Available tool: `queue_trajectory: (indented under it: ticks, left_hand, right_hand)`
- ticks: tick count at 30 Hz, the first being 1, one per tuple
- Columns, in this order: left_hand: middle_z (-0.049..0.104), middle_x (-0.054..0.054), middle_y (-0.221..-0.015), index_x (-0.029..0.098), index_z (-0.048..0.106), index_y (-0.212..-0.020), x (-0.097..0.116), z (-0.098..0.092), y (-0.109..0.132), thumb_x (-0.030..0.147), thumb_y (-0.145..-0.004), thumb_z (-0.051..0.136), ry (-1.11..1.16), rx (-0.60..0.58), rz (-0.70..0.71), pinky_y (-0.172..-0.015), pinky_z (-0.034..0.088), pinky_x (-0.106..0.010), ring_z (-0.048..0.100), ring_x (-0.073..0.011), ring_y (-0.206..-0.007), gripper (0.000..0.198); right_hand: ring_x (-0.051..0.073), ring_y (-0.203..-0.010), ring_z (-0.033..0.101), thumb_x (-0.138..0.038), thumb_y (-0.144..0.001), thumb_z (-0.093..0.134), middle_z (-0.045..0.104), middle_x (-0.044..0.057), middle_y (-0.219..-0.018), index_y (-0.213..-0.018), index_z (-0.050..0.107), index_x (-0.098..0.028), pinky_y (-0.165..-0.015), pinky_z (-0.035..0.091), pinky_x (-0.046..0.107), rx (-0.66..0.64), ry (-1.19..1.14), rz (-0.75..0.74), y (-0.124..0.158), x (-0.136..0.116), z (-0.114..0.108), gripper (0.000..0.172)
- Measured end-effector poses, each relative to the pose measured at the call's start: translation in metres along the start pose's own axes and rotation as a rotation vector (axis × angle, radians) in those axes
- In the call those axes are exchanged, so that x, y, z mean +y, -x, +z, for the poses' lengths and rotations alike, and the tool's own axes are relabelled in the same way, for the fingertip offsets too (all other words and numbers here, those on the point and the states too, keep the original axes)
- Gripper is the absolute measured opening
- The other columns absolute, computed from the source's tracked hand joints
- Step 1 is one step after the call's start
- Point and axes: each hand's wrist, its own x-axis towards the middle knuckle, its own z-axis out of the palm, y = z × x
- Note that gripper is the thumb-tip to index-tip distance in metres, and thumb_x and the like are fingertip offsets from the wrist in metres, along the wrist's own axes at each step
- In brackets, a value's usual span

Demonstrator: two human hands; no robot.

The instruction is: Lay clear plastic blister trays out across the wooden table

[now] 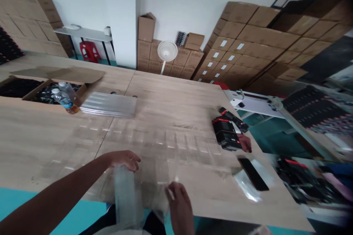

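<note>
Both hands work at near counter [41, 143] edge: left hand [124, 159] grip spread on clear plastic stack [125, 194]; right hand [179, 205] grip pinching clear bag [158, 191].

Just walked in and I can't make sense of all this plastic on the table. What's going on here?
A person at a wooden table is handling clear plastic sleeves. The left hand rests on top of a stack of sleeves at the near edge, while the right hand pinches one clear sleeve. More sleeves lie in a row across the table. At the right edge, another person's hand touches a pile of black boxes. A black flat item lies on plastic nearby.
</note>
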Motion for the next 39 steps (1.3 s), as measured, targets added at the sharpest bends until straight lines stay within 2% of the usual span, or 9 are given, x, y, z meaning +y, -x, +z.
queue_trajectory:
  ticks: [4, 7, 11, 16, 18, 24, 29, 34, 39]
  left_hand:
    - [0.073, -0.007, -0.103, 0.019, 0.069, -0.105, 0.010, 0.031, -0.017, 0.028, -0.060, 0.076, 0.041, 0.042, 0.079, -0.090, 0.045, -0.035, 0.066, -0.0227, -0.094, 0.046]
    - [0.072, -0.008, -0.106, 0.019, 0.066, -0.109, 0.024, 0.065, -0.041, 0.029, -0.060, 0.078, 0.017, 0.070, 0.063, -0.091, 0.045, -0.036, 0.066, -0.0225, -0.094, 0.051]
    - [0.072, -0.011, -0.108, 0.018, 0.061, -0.119, 0.043, 0.100, -0.066, 0.031, -0.061, 0.078, -0.122, 0.138, -0.026, -0.086, 0.046, -0.034, 0.066, -0.0227, -0.095, 0.061]
    - [0.072, -0.013, -0.107, 0.013, 0.059, -0.122, 0.062, 0.120, -0.072, 0.030, -0.062, 0.078, -0.210, 0.201, -0.065, -0.079, 0.047, -0.032, 0.066, -0.0216, -0.089, 0.065]
    - [0.071, -0.013, -0.108, 0.013, 0.058, -0.123, 0.068, 0.120, -0.073, 0.029, -0.061, 0.079, -0.205, 0.181, -0.048, -0.079, 0.048, -0.032, 0.066, -0.0210, -0.090, 0.067]
    - [0.072, -0.011, -0.105, 0.017, 0.059, -0.122, 0.070, 0.103, -0.082, 0.029, -0.060, 0.081, -0.138, 0.102, 0.040, -0.078, 0.048, -0.031, 0.067, -0.0201, -0.088, 0.068]
    - [0.073, -0.009, -0.102, 0.017, 0.063, -0.114, 0.066, 0.085, -0.078, 0.032, -0.062, 0.079, -0.117, 0.067, 0.105, -0.079, 0.047, -0.031, 0.066, -0.0199, -0.089, 0.057]
    - [0.073, -0.008, -0.099, 0.017, 0.065, -0.113, 0.066, 0.077, -0.081, 0.035, -0.063, 0.078, -0.167, 0.030, 0.115, -0.076, 0.046, -0.030, 0.066, -0.0202, -0.086, 0.055]
    - [0.073, -0.008, -0.092, 0.016, 0.066, -0.113, 0.071, 0.079, -0.089, 0.041, -0.064, 0.077, -0.284, 0.037, 0.107, -0.069, 0.046, -0.029, 0.065, -0.0204, -0.079, 0.056]
  right_hand:
    - [0.022, -0.076, 0.065, -0.056, -0.048, 0.079, 0.066, -0.001, -0.071, -0.067, 0.056, -0.024, -0.077, 0.055, 0.041, 0.008, 0.004, 0.109, -0.076, -0.005, -0.082, 0.044]
    - [0.021, -0.062, 0.060, -0.051, -0.047, 0.078, 0.061, -0.001, -0.059, -0.060, 0.059, -0.022, -0.062, 0.051, 0.036, -0.029, 0.203, 0.142, -0.110, 0.002, -0.110, 0.037]
    - [0.022, -0.076, 0.061, -0.035, -0.048, 0.078, 0.068, 0.003, -0.075, -0.071, 0.070, -0.019, -0.072, 0.048, 0.032, -0.050, 0.344, -0.024, -0.112, -0.008, -0.100, 0.029]
    - [0.015, -0.061, 0.054, -0.041, -0.069, 0.065, 0.064, -0.001, -0.065, -0.072, 0.068, -0.019, -0.059, 0.041, 0.026, -0.624, 0.265, 0.145, -0.069, -0.033, -0.053, 0.023]
    - [0.011, -0.055, 0.047, -0.039, -0.066, 0.069, 0.058, -0.004, -0.058, -0.066, 0.063, -0.019, -0.054, 0.036, 0.023, -0.690, 0.185, 0.200, -0.054, -0.039, -0.038, 0.021]
    - [0.011, -0.055, 0.048, -0.042, -0.063, 0.076, 0.054, -0.006, -0.058, -0.062, 0.054, -0.021, -0.056, 0.041, 0.023, -0.459, -0.143, 0.284, -0.051, -0.058, -0.037, 0.031]
    - [0.018, -0.081, 0.063, -0.052, -0.054, 0.080, 0.066, -0.002, -0.074, -0.070, 0.058, -0.023, -0.082, 0.053, 0.036, -0.173, -0.188, 0.173, -0.101, -0.061, -0.103, 0.040]
    - [0.025, -0.071, 0.063, -0.062, -0.042, 0.075, 0.063, 0.002, -0.062, -0.058, 0.055, -0.023, -0.069, 0.054, 0.041, 0.017, 0.186, 0.173, -0.144, -0.032, -0.160, 0.047]
    - [0.027, -0.082, 0.061, -0.057, -0.049, 0.072, 0.069, 0.007, -0.077, -0.068, 0.066, -0.021, -0.078, 0.047, 0.038, 0.061, 0.550, -0.142, -0.116, -0.042, -0.115, 0.041]
